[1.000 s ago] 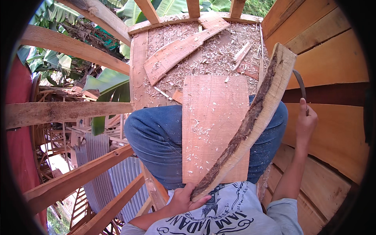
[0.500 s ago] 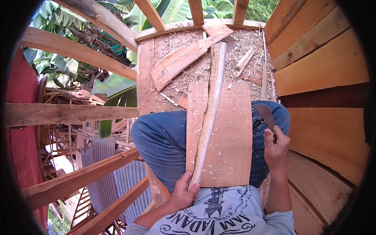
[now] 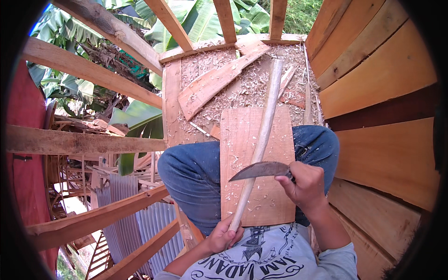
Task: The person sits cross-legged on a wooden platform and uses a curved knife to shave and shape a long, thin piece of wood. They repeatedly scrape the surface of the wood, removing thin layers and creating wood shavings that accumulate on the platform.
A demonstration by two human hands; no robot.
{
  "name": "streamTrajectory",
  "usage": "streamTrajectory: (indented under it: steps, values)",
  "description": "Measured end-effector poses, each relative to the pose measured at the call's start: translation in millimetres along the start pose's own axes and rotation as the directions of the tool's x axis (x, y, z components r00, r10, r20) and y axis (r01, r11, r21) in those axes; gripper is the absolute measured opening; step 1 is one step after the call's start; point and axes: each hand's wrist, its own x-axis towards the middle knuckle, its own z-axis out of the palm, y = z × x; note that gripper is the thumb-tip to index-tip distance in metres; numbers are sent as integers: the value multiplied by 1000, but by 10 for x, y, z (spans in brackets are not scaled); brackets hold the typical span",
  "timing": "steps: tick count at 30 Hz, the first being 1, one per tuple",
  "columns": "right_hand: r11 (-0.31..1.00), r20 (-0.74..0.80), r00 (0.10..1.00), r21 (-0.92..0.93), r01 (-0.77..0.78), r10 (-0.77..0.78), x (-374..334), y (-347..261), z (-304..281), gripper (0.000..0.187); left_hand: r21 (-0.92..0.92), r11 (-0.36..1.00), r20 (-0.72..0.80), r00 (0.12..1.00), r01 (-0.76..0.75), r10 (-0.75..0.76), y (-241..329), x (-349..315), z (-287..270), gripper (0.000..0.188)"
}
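Across the faded blue jeans (image 3: 186,172) of a seated person lies a flat, pinkish-brown wooden board (image 3: 280,140) speckled with pale shavings. Over it slants a long, narrow, pale wooden stick (image 3: 265,130), its near end close to the light grey printed T-shirt (image 3: 303,252) and its far end beyond the board's far edge. The left hand (image 3: 225,235) is closed around the stick's near end. The right hand (image 3: 305,184) is wrapped around the handle of a knife with a dark, curved metal blade (image 3: 259,171). The blade crosses above the stick's nearer half, its tip pointing left; whether its edge touches the wood cannot be told.

Beyond the knees, curled pale wood shavings (image 3: 198,65) cover much of the brown plank floor (image 3: 172,102), where a broad, tapering reddish-brown offcut (image 3: 214,81) lies left of the stick and a slim, pale wooden scrap (image 3: 287,80) just right of it. Orange-brown wall planks (image 3: 382,158) rise at the right; sawn brown wooden rails (image 3: 93,73) run along the left, with grey corrugated sheets (image 3: 119,186) lower down outside.
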Motion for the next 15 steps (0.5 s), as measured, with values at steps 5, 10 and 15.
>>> streamTrajectory:
  steps: [5, 10, 15]
  values:
    - [997, 12, 998, -55, 55, -55, 23, 59, -156, 50, 17, 999, 36, 999, 28, -29, -17, 20, 3, 50]
    - [952, -146, 944, 129, -277, 295, 166, 245, -180, 45, 16, 999, 74, 997, 37, -38, -46, 8, -3, 51]
    - [986, 191, 968, 73, 152, -164, -4, -158, -221, 45, 58, 998, 54, 998, 38, -41, 16, -2, 21, 53]
